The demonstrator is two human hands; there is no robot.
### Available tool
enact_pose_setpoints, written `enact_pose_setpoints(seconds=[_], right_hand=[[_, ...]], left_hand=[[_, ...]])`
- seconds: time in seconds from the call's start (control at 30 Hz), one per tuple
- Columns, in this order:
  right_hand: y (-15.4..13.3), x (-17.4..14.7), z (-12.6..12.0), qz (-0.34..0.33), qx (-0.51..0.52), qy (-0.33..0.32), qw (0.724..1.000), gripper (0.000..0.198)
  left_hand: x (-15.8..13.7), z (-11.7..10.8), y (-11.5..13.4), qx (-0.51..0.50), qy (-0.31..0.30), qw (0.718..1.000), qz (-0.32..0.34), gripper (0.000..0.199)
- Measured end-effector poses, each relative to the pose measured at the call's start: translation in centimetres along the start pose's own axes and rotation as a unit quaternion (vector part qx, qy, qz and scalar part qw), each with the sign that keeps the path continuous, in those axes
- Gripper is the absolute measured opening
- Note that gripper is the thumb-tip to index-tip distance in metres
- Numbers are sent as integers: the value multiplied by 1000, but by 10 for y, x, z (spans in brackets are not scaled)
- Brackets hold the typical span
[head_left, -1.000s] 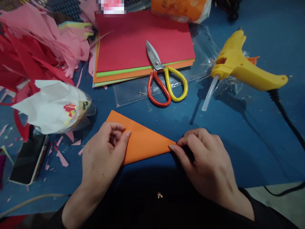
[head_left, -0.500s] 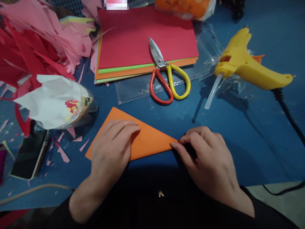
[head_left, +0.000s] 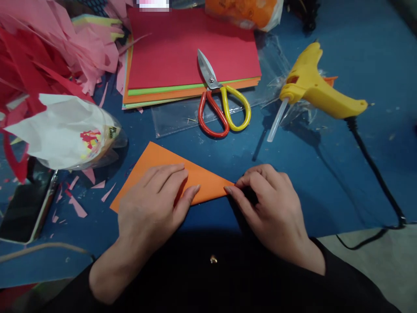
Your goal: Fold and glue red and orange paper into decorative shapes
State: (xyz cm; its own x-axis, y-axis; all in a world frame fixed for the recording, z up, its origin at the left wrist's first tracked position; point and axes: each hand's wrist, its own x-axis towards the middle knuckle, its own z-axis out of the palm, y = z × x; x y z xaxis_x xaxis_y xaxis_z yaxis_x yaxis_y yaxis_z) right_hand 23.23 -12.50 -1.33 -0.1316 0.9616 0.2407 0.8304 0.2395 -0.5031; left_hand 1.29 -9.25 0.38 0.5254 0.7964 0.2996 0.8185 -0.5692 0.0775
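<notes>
A folded sheet of orange paper point(head_left: 203, 180) lies on the blue table in a long triangle, its narrow point toward the right. My left hand point(head_left: 153, 195) rests over its wider part and holds it down, fingers bent on top and the thumb on the paper near the lower edge. At the narrow point, my right hand point(head_left: 269, 204) pinches the tip between thumb and forefinger. Beyond the paper lie scissors point(head_left: 211, 80) with one red and one yellow handle, blades partly over a stack of coloured paper point(head_left: 192, 48).
To the right, a yellow glue gun point(head_left: 312, 89) with a clear glue stick trails a black cord point(head_left: 374, 167). At left are a plastic-wrapped white bundle point(head_left: 61, 130), a phone point(head_left: 26, 211), and pink and red paper strips point(head_left: 81, 48). An orange packet point(head_left: 244, 13) lies at the back.
My left thumb has come out onto the paper near its lower edge. My right hand still pinches the tip. The whole view has shifted slightly, moving things left and up.
</notes>
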Motion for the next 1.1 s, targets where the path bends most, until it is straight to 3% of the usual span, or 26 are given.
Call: enact_pose_setpoints(seconds=[0.23, 0.47, 0.57, 0.77, 0.97, 1.1], right_hand=[[1, 1, 1, 9, 3, 2, 1000, 17], [2, 2, 3, 9, -3, 10, 1000, 18], [1, 2, 4, 8, -6, 13, 1000, 18], [0, 2, 3, 21, 9, 6, 1000, 18], [8, 0, -9, 79, 133, 35, 987, 13], [12, 0, -13, 70, 132, 4, 989, 7]], left_hand=[[-1, 7, 5, -20, -6, 1000, -4, 17], [-1, 10, 5, -112, -5, 990, 83, 20], [-2, 9, 5, -102, -39, 987, 116, 29], [-9, 6, 8, -37, -103, 978, 179, 67], [-11, 7, 8, -37, -109, 978, 175, 70], [-12, 7, 7, -44, -117, 978, 170, 71]])
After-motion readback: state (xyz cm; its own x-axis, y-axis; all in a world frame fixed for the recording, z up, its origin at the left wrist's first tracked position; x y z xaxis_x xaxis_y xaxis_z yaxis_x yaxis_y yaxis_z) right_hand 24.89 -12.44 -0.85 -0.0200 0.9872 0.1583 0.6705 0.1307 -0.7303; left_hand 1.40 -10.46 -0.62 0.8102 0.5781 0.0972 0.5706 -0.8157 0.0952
